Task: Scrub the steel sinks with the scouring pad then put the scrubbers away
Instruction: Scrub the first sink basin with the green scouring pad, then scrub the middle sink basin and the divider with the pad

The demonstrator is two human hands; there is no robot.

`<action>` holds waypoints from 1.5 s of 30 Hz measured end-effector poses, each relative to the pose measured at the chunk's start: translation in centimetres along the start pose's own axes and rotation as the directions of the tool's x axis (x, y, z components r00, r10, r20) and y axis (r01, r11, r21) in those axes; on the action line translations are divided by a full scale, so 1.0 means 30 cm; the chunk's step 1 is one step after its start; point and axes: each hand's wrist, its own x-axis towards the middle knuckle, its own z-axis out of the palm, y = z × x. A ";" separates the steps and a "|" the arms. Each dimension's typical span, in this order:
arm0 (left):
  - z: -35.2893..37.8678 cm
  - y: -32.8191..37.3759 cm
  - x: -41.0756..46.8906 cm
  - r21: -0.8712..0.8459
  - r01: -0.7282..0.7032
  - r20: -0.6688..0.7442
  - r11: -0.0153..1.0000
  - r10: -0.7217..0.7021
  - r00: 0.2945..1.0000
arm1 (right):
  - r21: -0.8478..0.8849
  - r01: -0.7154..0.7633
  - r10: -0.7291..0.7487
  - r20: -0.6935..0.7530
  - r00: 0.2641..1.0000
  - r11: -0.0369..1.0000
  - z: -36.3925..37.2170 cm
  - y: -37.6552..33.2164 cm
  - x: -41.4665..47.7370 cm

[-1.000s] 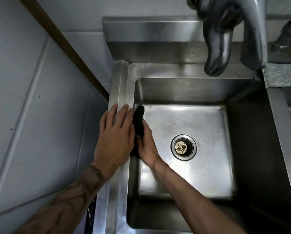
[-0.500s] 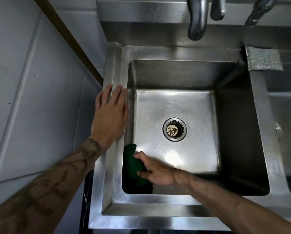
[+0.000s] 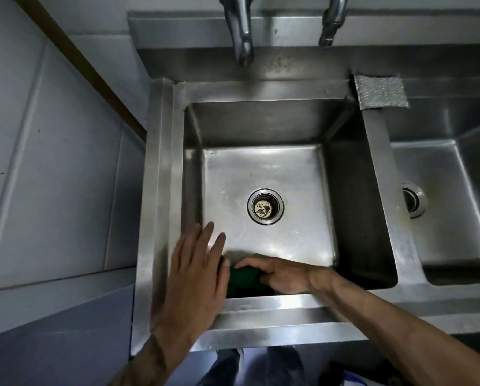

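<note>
The left steel sink point(image 3: 263, 90) fills the middle of the view, its round drain point(image 3: 265, 206) at the centre of the floor. My right hand point(image 3: 280, 275) reaches down into the near left corner and presses a dark green scouring pad point(image 3: 243, 277) against the front wall. My left hand point(image 3: 195, 277) hovers over the sink's near left corner with flat, spread fingers and holds nothing; it hides the pad's left edge. A silvery steel scrubber point(image 3: 379, 91) lies on the divider at the back right corner.
A second sink point(image 3: 442, 151) with its own drain point(image 3: 412, 199) sits to the right. Two faucet spouts point(image 3: 240, 32) hang over the back ledge. A grey tiled wall point(image 3: 52, 162) stands on the left. My legs show below the front rim.
My right hand slid the pad from the left wall toward the near corner and front wall. My left hand left the left rim and came back over the near corner. The view pulled back.
</note>
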 end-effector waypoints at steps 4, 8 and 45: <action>0.068 0.136 -0.062 -0.019 0.062 0.078 0.998 -0.061 0.995 | -0.001 -0.044 0.044 -0.021 0.999 0.999 -0.058 0.117 -0.117; 0.105 0.232 -0.050 0.021 0.126 0.095 0.992 -0.127 0.987 | -0.051 -0.099 0.098 -0.015 0.995 0.994 -0.134 0.256 -0.234; 0.106 0.334 -0.052 -0.034 0.128 0.019 0.991 -0.128 0.992 | -0.114 -0.368 0.352 -0.142 0.925 0.923 -0.081 0.115 -0.288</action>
